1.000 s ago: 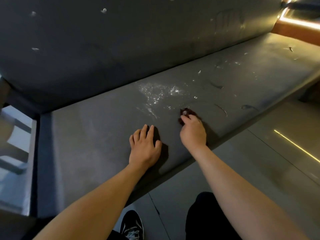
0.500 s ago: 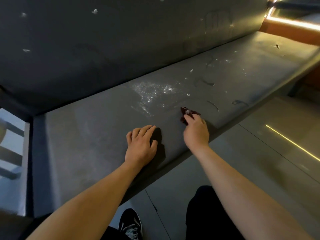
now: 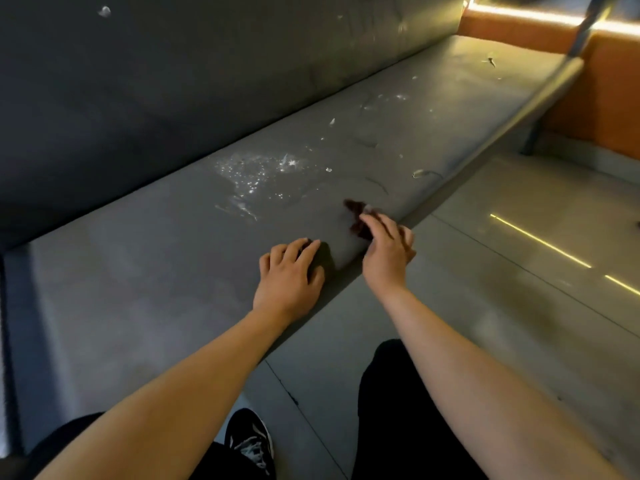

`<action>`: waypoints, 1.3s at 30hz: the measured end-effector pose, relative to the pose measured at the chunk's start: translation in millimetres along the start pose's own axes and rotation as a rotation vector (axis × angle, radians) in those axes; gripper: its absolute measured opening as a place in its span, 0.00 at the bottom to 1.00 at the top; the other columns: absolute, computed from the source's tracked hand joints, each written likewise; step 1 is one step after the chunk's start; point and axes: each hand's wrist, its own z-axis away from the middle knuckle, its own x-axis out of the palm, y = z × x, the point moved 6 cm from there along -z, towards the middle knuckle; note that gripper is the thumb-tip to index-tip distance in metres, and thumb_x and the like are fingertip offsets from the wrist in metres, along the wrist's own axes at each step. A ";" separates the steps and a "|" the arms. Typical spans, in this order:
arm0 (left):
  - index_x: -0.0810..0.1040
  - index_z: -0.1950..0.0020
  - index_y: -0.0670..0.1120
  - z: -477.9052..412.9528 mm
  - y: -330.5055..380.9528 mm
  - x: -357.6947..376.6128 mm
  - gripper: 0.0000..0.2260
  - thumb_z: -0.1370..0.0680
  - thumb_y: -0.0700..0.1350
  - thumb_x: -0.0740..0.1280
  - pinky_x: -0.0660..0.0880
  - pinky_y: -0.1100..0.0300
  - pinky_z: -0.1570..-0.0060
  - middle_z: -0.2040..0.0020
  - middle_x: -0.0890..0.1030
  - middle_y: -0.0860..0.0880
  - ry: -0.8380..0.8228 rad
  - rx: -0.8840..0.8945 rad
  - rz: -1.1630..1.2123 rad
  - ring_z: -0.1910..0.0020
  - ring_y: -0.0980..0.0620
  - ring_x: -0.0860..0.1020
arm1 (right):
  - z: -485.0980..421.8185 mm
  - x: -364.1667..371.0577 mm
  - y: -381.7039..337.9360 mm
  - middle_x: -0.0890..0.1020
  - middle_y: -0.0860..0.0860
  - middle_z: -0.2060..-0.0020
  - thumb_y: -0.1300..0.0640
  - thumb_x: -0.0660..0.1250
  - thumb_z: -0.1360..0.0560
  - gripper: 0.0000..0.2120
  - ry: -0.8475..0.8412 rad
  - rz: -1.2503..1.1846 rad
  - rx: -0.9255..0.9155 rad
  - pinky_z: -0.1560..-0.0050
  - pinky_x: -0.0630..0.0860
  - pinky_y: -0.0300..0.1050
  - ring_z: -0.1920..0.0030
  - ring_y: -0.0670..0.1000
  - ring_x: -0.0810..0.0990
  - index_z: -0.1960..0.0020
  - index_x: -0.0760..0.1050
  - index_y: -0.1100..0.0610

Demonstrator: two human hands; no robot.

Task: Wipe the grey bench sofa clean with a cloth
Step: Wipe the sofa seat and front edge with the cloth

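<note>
Head view, left side first: what is the left hand (image 3: pixel 289 278) doing?
— Fingers straight and close together, palm down on the seat of the grey bench sofa (image 3: pixel 138 271), near its front edge.
And the cloth (image 3: pixel 356 216)?
— Dark red, bunched, on the seat just right of that hand. The right hand (image 3: pixel 386 254) pinches it with curled fingers, though it is blurred.
Any dirt?
— White specks (image 3: pixel 256 174) behind both hands, scraps (image 3: pixel 424 173) farther right.

grey bench sofa (image 3: pixel 138 271) — whitish specks (image 3: pixel 258 174), maybe crumbs.
</note>
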 end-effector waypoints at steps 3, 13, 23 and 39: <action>0.58 0.20 0.58 -1.5 0.8 0.8 0.24 0.16 0.58 0.54 0.52 0.48 0.26 0.22 0.62 0.52 -0.010 -0.004 -0.011 0.26 0.47 0.56 | 6.0 -1.2 3.6 0.71 0.52 0.29 0.70 0.58 0.21 0.25 0.029 -0.151 0.174 0.41 0.60 0.37 0.35 0.59 0.66 0.31 0.75 0.49; 0.63 0.26 0.57 -0.2 15.0 4.5 0.19 0.17 0.56 0.52 0.57 0.47 0.30 0.26 0.65 0.50 0.040 -0.057 -0.063 0.29 0.45 0.59 | 76.7 17.2 -35.9 0.75 0.49 0.36 0.69 0.64 0.22 0.19 -0.086 -0.377 -0.025 0.39 0.75 0.44 0.37 0.52 0.70 0.38 0.78 0.51; 0.59 0.22 0.58 -4.6 10.4 12.8 0.23 0.17 0.59 0.54 0.53 0.45 0.26 0.26 0.62 0.49 0.021 -0.057 -0.060 0.28 0.45 0.55 | 3.0 9.6 24.3 0.70 0.52 0.37 0.72 0.59 0.23 0.25 0.037 -0.403 0.372 0.37 0.70 0.39 0.36 0.55 0.74 0.33 0.74 0.50; 0.68 0.24 0.58 -9.0 -0.3 -8.5 0.19 0.15 0.56 0.54 0.58 0.50 0.29 0.31 0.75 0.50 -0.006 -0.199 0.448 0.30 0.48 0.65 | 21.6 -15.9 -52.9 0.75 0.40 0.34 0.63 0.62 0.22 0.26 -0.257 -0.689 0.212 0.40 0.70 0.30 0.37 0.39 0.71 0.28 0.72 0.43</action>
